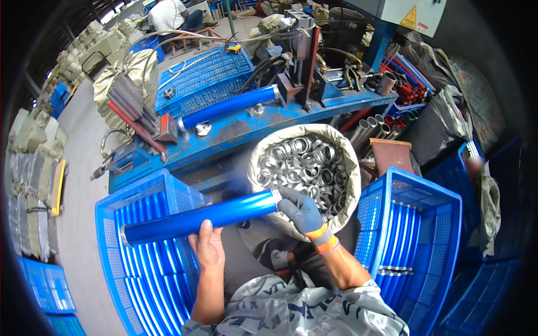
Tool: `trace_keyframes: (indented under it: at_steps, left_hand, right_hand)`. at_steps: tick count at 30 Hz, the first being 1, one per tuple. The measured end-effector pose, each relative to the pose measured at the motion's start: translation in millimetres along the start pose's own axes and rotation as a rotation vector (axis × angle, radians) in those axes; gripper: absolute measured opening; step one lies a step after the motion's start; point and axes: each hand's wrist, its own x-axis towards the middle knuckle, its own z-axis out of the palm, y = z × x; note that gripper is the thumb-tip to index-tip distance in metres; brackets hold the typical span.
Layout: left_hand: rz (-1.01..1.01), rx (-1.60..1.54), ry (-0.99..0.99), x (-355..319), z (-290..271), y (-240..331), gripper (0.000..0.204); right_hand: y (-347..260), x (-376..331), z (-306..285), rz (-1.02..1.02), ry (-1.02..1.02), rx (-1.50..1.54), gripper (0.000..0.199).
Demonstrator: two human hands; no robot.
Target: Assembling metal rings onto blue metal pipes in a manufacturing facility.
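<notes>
The left hand [206, 246] hid part of the blue tube [199, 218] from beneath, its fingers out of sight behind it. The gloved right hand [302, 211] covered the tube's right end, so whether a ring sat there could not be told. The sack [336, 140] hid its lower rings [300, 165]. The right crate [443, 224] ran into the dark rim, as did the left crate [109, 241] at its lower corner. A far person [168, 14] was cut off by the top edge.
</notes>
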Motion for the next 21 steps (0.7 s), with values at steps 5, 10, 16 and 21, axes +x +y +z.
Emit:
trace_keyframes:
  at_steps: [5,10,16,21]
  left_hand:
    - [-0.121,-0.215,0.01,24,-18,14,0.052]
    - [-0.168,-0.314,0.09,43,-19,17,0.056]
    - [-0.081,-0.427,0.123,65,-13,59,0.051]
    - [0.05,-0.334,0.277,47,-66,90,0.05]
  right_hand:
    - [-5,28,-5,-0.05,-0.109,0.21,0.046]
    - [9,118,-32,-0.121,0.011,-0.021,0.051]
    - [-33,294,20,-0.534,0.091,-0.706,0.063]
    - [-26,418,86,-0.75,0.341,-1.59,0.042]
